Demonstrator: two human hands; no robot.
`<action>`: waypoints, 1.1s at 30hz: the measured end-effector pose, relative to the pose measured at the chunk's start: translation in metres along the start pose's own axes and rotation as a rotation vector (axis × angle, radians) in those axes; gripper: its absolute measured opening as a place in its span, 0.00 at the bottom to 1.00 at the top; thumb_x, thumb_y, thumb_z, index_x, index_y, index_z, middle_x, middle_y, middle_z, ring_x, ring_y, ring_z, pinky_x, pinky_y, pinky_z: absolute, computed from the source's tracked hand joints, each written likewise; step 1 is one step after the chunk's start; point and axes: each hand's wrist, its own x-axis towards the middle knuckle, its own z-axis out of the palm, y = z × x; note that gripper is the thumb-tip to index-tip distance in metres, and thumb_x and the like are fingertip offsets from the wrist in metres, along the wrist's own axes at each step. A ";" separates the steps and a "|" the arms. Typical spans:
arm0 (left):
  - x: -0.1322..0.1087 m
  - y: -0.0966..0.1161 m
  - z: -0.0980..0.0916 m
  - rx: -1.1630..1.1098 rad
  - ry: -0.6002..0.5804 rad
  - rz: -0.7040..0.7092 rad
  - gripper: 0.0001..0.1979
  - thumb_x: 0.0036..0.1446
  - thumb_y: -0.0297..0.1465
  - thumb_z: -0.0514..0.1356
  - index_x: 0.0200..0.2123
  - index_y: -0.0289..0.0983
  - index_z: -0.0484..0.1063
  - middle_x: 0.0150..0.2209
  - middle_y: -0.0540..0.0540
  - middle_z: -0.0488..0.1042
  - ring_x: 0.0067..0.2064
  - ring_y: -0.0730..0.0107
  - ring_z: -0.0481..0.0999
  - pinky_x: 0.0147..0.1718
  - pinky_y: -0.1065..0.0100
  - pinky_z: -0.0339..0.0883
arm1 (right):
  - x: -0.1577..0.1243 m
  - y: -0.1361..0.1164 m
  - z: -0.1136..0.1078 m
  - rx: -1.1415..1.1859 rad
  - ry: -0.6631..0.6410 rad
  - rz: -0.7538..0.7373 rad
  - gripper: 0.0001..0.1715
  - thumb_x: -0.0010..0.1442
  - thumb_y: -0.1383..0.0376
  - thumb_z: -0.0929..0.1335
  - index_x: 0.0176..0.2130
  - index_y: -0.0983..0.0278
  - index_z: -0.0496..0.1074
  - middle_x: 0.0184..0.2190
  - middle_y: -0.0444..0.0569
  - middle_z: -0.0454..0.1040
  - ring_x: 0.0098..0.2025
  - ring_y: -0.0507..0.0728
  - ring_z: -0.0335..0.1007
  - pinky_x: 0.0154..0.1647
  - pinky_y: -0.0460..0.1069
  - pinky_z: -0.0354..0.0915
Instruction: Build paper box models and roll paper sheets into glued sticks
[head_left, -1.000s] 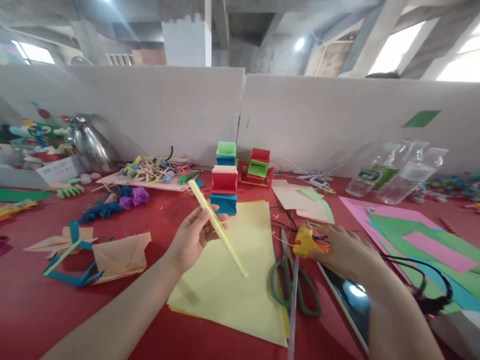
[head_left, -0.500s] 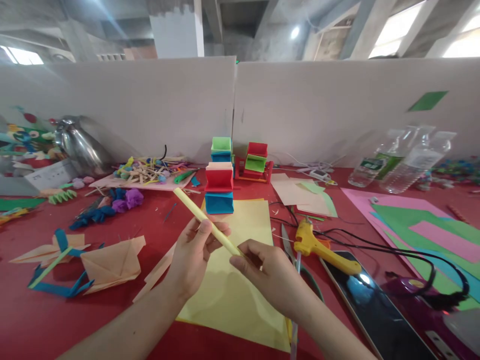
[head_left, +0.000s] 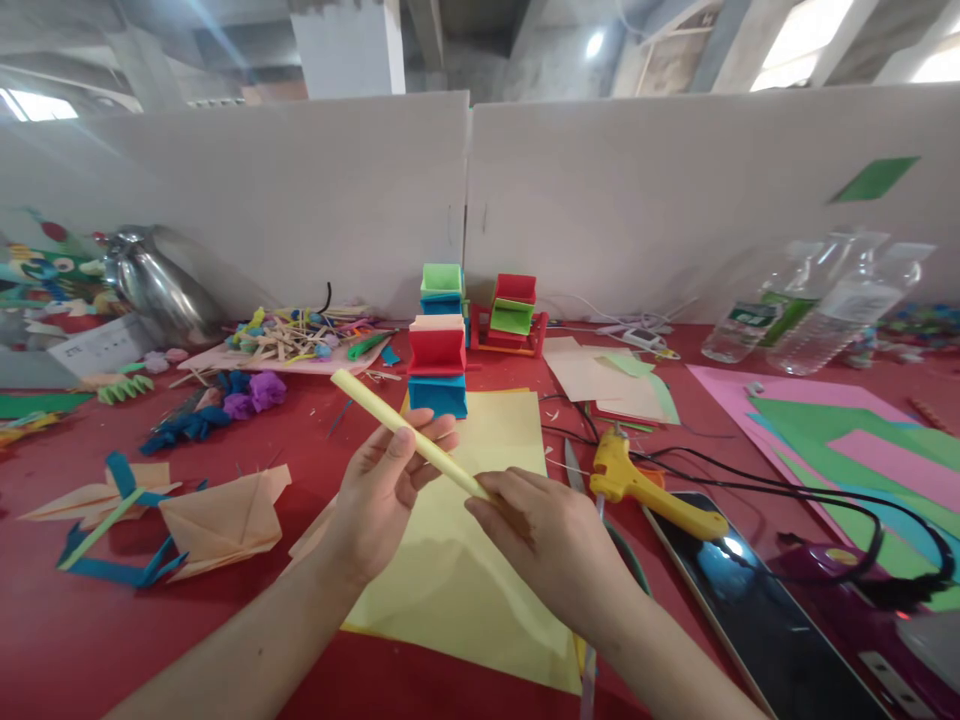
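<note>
A thin yellow paper tube (head_left: 367, 400) slants between my hands, its far end pointing up and left. My left hand (head_left: 388, 475) grips it near the middle, thumb on top and fingers beneath. At the lower end, my right hand (head_left: 544, 535) pinches the tube and hides its tip. Below both hands lies a stack of yellow paper sheets (head_left: 450, 590) on the red table. Just beyond the tube stands a folded paper model (head_left: 437, 350) in red, blue and pale green, with a similar red and green one (head_left: 515, 310) behind it to the right.
To the right are a yellow glue gun (head_left: 652, 490), scissors partly hidden under it, a phone (head_left: 750, 600), black cables and coloured paper (head_left: 847, 430). Clear bottles (head_left: 832, 310) stand behind. Folded peach paper (head_left: 225, 520), crepe flowers (head_left: 255, 395) and a steel jug (head_left: 161, 290) are at left.
The tube has shifted slightly left, and my right hand has turned a little, its fingers closing further over the lower end. The camera view has tilted slightly.
</note>
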 end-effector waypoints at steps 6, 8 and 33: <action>0.007 0.004 -0.007 -0.026 0.022 0.055 0.08 0.56 0.32 0.58 0.39 0.39 0.73 0.38 0.48 0.78 0.43 0.69 0.76 0.44 0.70 0.68 | 0.000 0.006 0.003 -0.079 0.029 -0.006 0.11 0.60 0.62 0.61 0.36 0.63 0.71 0.28 0.47 0.72 0.28 0.53 0.67 0.28 0.46 0.58; 0.006 0.001 -0.007 -0.030 0.021 0.045 0.08 0.56 0.32 0.58 0.39 0.39 0.73 0.37 0.48 0.79 0.42 0.70 0.76 0.43 0.70 0.69 | 0.000 0.006 0.003 -0.051 0.018 0.006 0.10 0.59 0.61 0.62 0.37 0.62 0.71 0.29 0.46 0.73 0.29 0.53 0.68 0.28 0.46 0.59; -0.002 -0.008 -0.003 0.093 -0.169 -0.101 0.09 0.54 0.32 0.60 0.39 0.40 0.74 0.38 0.48 0.78 0.45 0.68 0.73 0.49 0.66 0.59 | 0.000 0.001 0.005 0.148 -0.061 0.045 0.09 0.61 0.62 0.60 0.36 0.62 0.68 0.27 0.44 0.72 0.25 0.51 0.64 0.25 0.45 0.55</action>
